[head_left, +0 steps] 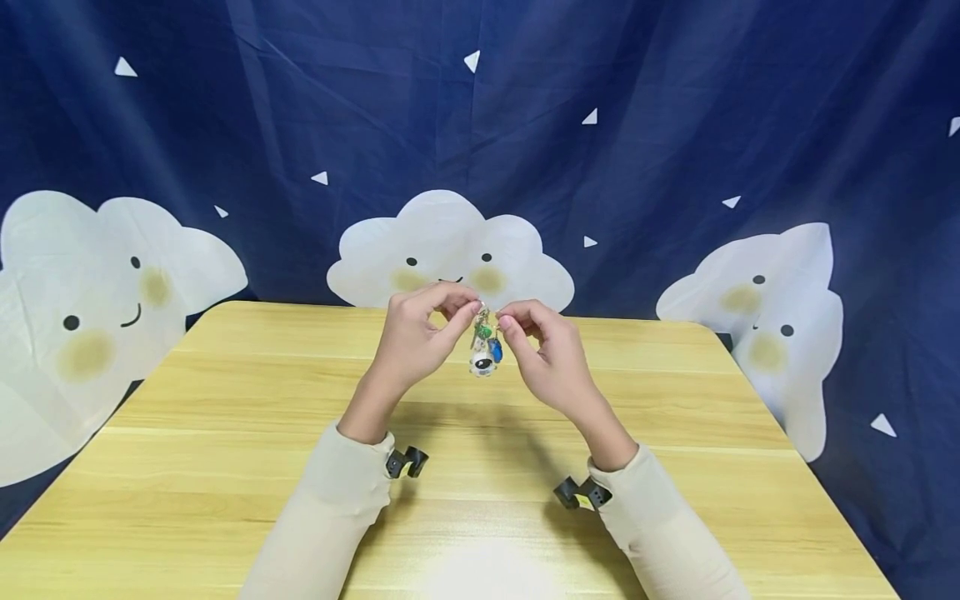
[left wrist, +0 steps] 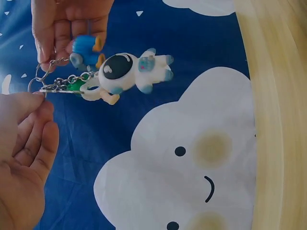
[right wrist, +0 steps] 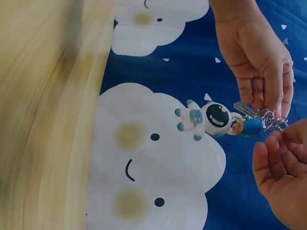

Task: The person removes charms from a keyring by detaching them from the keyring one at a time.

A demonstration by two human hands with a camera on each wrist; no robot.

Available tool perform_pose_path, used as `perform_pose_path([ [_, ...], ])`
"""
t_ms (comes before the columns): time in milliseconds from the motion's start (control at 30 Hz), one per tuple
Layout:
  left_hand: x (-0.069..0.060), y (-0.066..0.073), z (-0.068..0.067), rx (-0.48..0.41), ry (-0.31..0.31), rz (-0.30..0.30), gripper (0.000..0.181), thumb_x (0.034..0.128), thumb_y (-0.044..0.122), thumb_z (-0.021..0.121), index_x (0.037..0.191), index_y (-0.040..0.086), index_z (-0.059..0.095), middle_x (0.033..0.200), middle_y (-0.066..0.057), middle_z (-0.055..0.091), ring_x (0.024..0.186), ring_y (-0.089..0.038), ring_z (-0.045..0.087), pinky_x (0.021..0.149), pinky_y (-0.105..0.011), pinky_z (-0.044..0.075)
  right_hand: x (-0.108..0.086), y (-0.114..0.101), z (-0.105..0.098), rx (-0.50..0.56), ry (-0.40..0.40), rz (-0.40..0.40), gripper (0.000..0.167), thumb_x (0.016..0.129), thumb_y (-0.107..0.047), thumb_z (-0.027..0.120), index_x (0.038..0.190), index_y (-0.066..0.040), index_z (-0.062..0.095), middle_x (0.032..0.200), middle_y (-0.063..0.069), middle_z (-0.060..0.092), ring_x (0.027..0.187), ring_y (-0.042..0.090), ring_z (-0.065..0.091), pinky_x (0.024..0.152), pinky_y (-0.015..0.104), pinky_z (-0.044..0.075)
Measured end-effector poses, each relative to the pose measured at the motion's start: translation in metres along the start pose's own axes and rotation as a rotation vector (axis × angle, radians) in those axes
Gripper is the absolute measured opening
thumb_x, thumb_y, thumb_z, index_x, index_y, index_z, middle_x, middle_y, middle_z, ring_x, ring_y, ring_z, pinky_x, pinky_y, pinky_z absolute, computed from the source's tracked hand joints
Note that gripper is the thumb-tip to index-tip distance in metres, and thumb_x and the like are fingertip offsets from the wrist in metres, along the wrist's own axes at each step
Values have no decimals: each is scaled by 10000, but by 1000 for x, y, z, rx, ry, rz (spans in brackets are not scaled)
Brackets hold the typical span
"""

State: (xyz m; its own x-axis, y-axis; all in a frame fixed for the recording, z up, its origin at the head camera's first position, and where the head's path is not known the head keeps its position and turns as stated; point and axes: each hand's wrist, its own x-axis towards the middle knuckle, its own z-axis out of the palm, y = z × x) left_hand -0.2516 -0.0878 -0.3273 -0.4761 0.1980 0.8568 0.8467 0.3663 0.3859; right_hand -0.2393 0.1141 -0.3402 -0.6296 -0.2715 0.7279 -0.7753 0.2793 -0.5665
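Above the table, both hands hold up a keyring bunch between them. My left hand [head_left: 416, 342] pinches the metal split ring [left wrist: 31, 86] between thumb and fingertips. With thumb and forefinger, my right hand [head_left: 551, 358] pinches the ring end near the blue charm. From the ring hang a white astronaut charm [left wrist: 136, 72] with a dark visor, a small blue figure charm [left wrist: 85, 50] with orange feet, and a green piece [left wrist: 75, 85] partly hidden behind chains. A flat metal key [right wrist: 246, 109] shows in the right wrist view. The exact contact at the right fingertips is too small to tell.
Below the hands lies a light wooden table [head_left: 480, 467]. Behind its far edge hangs a dark blue curtain [head_left: 450, 108] with white clouds and triangles. Small black cameras [head_left: 407, 462] are worn at both cuffs.
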Motion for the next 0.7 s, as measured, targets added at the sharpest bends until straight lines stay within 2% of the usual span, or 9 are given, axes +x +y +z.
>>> perform_pose_path([
  [167,0,1,1,-3,-19,-13,40,944,51,717,941,11,711,784,-40,726,671,-119,653,635,-308,556,0,-3,0,84,42,31,120,1011,-8,616,1080,59,686,873,145,674,736,186,611,693,237,534],
  [400,0,2,3,-5,-61,-24,31,934,-11,691,937,17,677,793,-50,688,704,-140,621,648,-317,546,0,-6,-2,115,49,47,112,1004,6,618,1087,55,674,855,143,662,717,187,601,676,237,529],
  [700,-2,0,5,-35,-184,-52,80,958,-10,609,968,55,564,827,-23,600,777,-129,544,701,-296,503,1,-10,-2,142,35,59,90,1010,23,585,1046,50,663,822,109,630,683,191,562,616,230,492],
])
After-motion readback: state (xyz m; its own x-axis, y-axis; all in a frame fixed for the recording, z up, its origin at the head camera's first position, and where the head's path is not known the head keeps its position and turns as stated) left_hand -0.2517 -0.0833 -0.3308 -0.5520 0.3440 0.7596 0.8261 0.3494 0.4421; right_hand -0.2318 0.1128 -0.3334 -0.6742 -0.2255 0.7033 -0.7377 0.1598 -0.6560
